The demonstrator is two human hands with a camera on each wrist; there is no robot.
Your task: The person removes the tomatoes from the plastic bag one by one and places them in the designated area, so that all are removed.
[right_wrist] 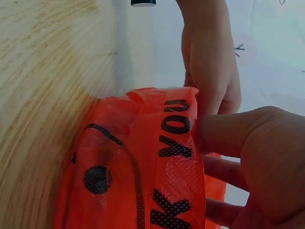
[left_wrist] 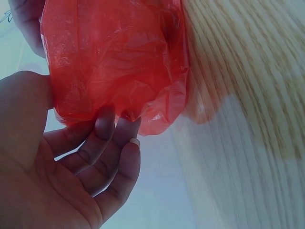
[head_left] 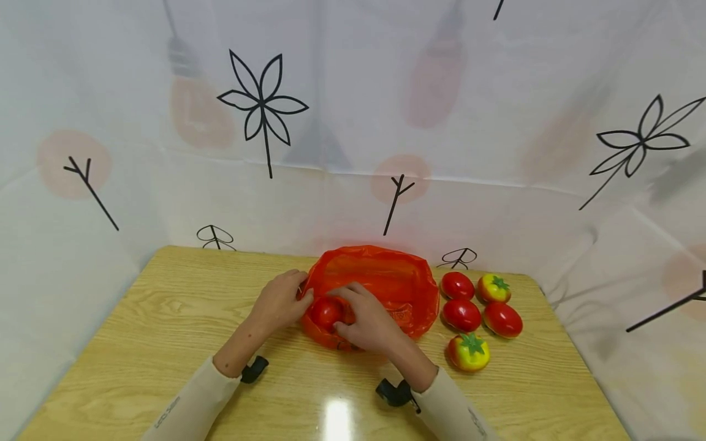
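Observation:
A red plastic bag [head_left: 380,275] stands open-mouthed on the wooden table, its rim folded outward. At its left rim, my left hand [head_left: 283,300] pinches the plastic, thumb on the inner side and fingers outside, as the left wrist view also shows for the left hand [left_wrist: 81,157]. My right hand [head_left: 366,318] reaches into the bag's mouth, thumb and fingers around a glossy red tomato [head_left: 326,312] near the left side. In the right wrist view, the bag's wall [right_wrist: 143,157] with black lettering hides the right fingertips and the tomato.
Right of the bag lie several glossy tomatoes: red ones [head_left: 462,315] and yellow-red ones with green star-shaped leaves [head_left: 469,352]. Wooden tabletop [head_left: 182,318] extends to the left. A white patterned cloth [head_left: 353,122] hangs behind the table.

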